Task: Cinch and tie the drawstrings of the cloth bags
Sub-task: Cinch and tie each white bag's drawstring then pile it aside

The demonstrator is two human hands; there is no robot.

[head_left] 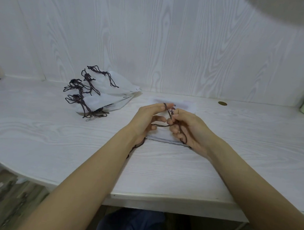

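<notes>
bag: a white cloth bag (164, 139) is laid flat on the desk (57, 135) under both hands, kept still for tying.
left hand (147, 120): the dark drawstring (162, 125) is looped over the index fingertip, likely to hold a loop open; the cord is grasped.
right hand (187, 129): the fingers (172, 122) are pinched on the drawstring, kept taut.
done pile: tied bags (102, 92) are stacked at far left, out of the way.
writing: print on the bag is mostly hidden, unreadable.
</notes>
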